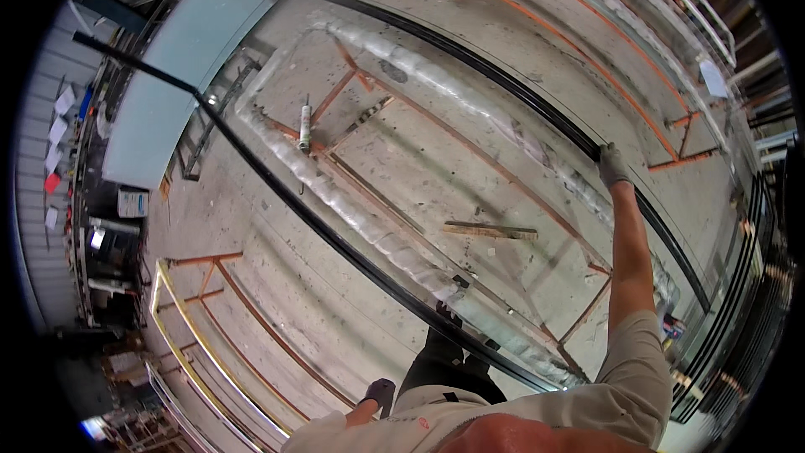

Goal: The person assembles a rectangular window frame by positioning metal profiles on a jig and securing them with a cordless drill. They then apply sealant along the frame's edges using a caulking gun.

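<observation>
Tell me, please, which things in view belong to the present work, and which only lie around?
Likely in the work:
- long slim black bar, in the grey-gloved right hand
- similar black bar, nearer the body
- brown metal stand with shiny wrapping

Seemingly just lying about:
- white cylindrical cartridge tube
- thin straight brown strip

Concrete floor bearing a central rust-coloured metal stand, whose long left and right rails carry shiny pale wrapping. Long black bars run along both wrapped rails; contact cannot be determined. A wooden strip appears within the stand's outline. Other floor-standing supports: an orange frame, far right; a brown frame, near left.
</observation>
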Motion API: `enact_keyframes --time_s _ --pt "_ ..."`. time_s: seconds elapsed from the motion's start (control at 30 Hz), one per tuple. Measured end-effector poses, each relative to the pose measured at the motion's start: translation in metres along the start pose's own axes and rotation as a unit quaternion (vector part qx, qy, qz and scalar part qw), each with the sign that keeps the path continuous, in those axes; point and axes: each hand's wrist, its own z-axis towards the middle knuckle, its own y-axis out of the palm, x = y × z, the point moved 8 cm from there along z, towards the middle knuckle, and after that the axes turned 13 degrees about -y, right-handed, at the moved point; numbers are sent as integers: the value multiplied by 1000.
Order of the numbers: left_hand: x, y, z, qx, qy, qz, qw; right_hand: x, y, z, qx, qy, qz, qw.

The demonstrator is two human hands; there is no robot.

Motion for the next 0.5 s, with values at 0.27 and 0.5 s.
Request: enact_keyframes --time_s 0.27,0.5 --pt "-4 -38 -2 38 -67 -175 981 -10 -49 -7 -28 22 -5 999" --pt "-20 -94 -13 96 -121 -92 984 6 -109 -32 10 2 57 998"
